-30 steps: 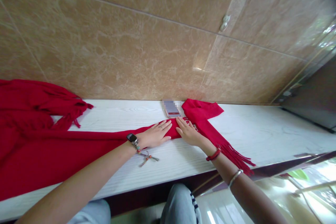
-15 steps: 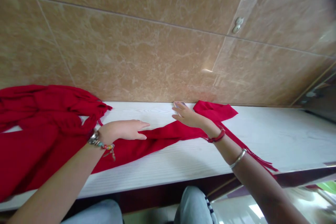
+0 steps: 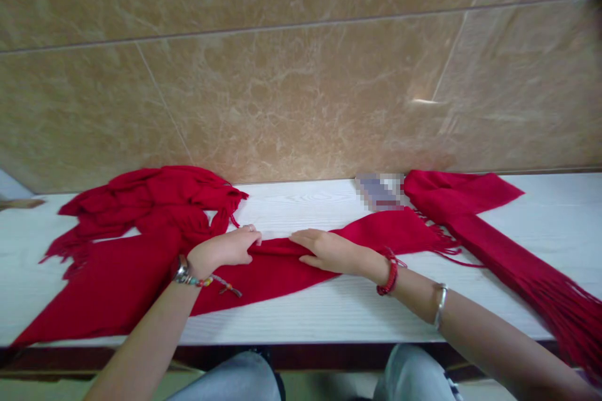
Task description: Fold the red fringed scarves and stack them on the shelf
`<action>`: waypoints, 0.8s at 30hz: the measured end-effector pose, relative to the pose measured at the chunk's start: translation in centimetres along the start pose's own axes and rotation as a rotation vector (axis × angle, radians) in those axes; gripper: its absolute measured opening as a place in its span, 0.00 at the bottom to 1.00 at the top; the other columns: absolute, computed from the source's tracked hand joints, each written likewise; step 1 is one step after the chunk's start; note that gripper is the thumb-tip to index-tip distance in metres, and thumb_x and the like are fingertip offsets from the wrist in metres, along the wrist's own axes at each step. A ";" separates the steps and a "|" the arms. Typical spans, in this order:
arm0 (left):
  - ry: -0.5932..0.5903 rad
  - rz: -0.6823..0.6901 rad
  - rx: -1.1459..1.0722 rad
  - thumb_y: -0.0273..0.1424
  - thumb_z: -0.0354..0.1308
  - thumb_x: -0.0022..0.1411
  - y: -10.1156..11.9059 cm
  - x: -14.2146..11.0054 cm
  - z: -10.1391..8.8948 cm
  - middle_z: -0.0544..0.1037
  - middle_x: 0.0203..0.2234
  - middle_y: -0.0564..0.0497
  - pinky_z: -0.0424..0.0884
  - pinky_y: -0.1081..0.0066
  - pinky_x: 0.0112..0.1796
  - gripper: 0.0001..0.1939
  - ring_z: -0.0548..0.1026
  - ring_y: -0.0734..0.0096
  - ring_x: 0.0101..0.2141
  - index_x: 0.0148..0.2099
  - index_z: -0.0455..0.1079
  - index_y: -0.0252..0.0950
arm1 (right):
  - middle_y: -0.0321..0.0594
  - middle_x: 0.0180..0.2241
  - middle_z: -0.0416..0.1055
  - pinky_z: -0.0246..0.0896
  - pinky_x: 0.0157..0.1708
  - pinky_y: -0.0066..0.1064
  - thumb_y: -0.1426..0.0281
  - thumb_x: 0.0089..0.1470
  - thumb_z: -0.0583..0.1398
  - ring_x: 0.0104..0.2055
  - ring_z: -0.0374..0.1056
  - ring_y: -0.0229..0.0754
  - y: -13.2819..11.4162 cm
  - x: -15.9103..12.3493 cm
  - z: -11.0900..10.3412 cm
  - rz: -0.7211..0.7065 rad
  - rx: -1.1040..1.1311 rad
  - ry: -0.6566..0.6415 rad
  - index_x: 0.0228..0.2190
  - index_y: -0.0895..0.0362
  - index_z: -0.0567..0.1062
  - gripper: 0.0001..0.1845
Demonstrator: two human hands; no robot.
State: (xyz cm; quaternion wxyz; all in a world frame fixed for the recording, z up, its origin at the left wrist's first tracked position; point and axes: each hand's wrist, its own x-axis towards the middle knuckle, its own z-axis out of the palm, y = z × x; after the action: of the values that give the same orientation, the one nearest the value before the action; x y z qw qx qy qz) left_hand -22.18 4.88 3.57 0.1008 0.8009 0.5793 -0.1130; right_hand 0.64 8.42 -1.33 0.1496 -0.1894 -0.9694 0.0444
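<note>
A long red scarf (image 3: pixel 282 279) lies lengthwise on the white table, wide at the left and narrowing to a fringed end at the right. My left hand (image 3: pixel 226 247) pinches its upper edge near the middle, fingers curled into the cloth. To its right, my right hand (image 3: pixel 332 252) rests on the same edge, fingers stretched out and thumb apart. Between the hands the edge is drawn up in a small fold. Behind the left hand sits a crumpled red scarf (image 3: pixel 164 191) with fringes. Another red scarf (image 3: pixel 470 200), folded back on itself, lies at the right.
A blurred-out flat item (image 3: pixel 379 193) lies against the wall by the right-hand scarf. Brown marbled tiles (image 3: pixel 301 88) rise behind the white table (image 3: pixel 301 319). My knees (image 3: pixel 235 376) are below its front edge.
My right hand has come down and left from beside the flat item onto the scarf. My left hand's fingers have closed on the cloth. The view has shifted and levelled.
</note>
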 end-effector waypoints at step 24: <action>0.271 -0.441 0.116 0.39 0.49 0.59 -5.3 -7.6 -0.4 0.67 0.49 0.37 0.58 0.65 0.50 0.25 0.65 0.56 0.50 0.54 0.59 0.29 | 0.51 0.43 0.71 0.63 0.45 0.39 0.72 0.52 0.57 0.45 0.67 0.47 -0.1 -0.6 0.5 -0.135 -0.104 0.129 0.45 0.61 0.71 0.16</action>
State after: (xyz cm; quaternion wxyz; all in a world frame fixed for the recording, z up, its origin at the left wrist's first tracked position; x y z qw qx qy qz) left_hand -29.49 -0.24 6.00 -0.0506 0.6675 0.7407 -0.0569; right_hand 1.01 8.09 -1.97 0.2042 -0.1336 -0.9693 -0.0285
